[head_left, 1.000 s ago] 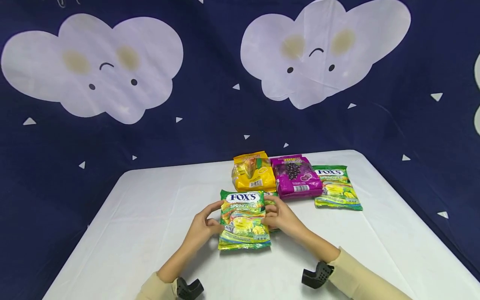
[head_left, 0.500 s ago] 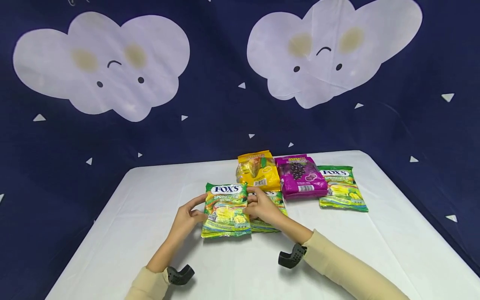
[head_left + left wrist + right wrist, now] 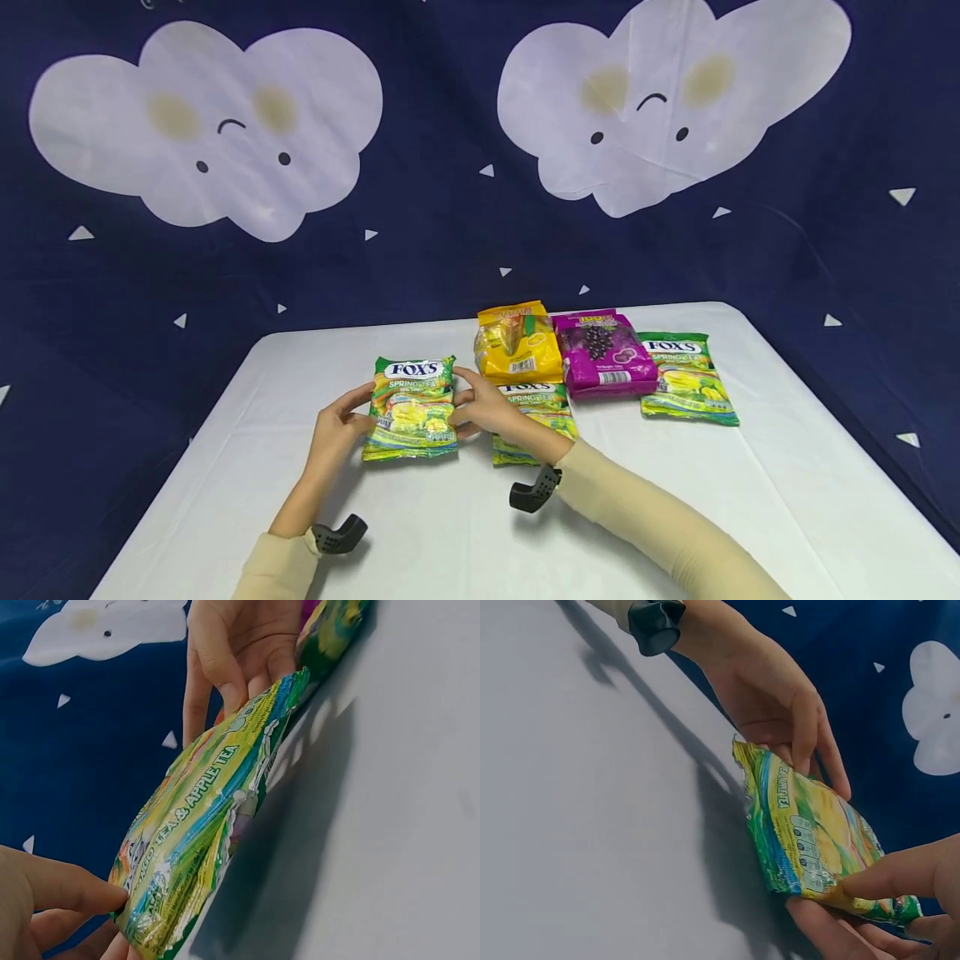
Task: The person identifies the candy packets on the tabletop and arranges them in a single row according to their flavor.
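Green candy bag (image 3: 412, 408) at bench (image 3: 262, 467) left-centre, left hand (image 3: 335, 427) and right hand (image 3: 487, 410) pinching its side edges, wrist views alone showing the bag raised off the bench, fingers (image 3: 804, 739) curled on it.

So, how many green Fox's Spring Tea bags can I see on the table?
3. One is held between both hands, one lies flat below the yellow bag, and one lies at the far right beside the purple bag. More could be hidden underneath.
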The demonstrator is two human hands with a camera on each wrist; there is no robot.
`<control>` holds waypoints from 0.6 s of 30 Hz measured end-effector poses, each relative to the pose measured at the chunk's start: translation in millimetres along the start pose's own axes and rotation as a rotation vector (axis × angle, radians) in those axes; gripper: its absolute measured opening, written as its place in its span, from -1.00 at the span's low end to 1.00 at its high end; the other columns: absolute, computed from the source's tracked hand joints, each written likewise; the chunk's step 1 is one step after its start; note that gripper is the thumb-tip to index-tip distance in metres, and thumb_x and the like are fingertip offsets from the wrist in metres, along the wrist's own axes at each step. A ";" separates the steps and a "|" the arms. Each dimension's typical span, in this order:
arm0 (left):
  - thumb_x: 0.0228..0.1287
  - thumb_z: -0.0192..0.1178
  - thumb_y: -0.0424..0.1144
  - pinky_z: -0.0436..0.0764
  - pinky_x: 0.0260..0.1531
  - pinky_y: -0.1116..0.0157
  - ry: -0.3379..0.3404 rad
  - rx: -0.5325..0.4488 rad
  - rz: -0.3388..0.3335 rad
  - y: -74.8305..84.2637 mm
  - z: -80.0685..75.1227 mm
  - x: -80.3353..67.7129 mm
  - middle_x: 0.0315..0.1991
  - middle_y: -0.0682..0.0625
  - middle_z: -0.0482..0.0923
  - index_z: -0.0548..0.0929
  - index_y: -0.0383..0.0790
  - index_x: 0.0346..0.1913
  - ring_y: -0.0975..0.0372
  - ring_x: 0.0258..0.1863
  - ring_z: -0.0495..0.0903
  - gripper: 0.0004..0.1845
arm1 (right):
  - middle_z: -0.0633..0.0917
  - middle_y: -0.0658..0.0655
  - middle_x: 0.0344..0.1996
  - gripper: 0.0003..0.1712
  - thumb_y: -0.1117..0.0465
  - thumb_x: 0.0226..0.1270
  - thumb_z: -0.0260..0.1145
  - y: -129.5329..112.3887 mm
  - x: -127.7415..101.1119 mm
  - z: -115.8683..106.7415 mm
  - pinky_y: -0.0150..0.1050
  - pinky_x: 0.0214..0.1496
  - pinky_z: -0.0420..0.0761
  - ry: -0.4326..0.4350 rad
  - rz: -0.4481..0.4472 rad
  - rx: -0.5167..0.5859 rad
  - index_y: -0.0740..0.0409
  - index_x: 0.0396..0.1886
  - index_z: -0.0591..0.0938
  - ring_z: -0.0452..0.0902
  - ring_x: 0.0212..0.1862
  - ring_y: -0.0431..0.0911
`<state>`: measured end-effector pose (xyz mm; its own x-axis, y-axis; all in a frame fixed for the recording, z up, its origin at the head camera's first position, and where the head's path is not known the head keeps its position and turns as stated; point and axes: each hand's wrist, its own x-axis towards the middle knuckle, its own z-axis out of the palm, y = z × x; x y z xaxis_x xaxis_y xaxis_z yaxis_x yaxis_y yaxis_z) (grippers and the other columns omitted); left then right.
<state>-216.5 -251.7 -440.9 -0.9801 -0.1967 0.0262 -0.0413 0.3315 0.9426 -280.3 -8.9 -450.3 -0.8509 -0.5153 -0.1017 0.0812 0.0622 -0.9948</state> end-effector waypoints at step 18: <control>0.23 0.12 -0.48 0.39 -0.10 0.41 0.104 0.078 -0.023 -5.0 -33.7 20.3 0.19 -0.25 0.49 0.48 -0.33 0.28 0.10 0.02 0.51 -0.49 | 0.61 0.18 -0.37 0.03 0.60 -0.02 0.34 6.0 44.8 47.2 -0.16 -0.44 0.69 0.105 -0.016 0.009 0.18 0.49 0.17 0.62 -0.51 -0.07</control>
<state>-229.6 -288.4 -433.9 -0.9536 -0.2979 0.0433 -0.0820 0.3954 0.9148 -293.4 -71.9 -461.3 -0.9018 -0.4238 -0.0848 0.0717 0.0469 -0.9963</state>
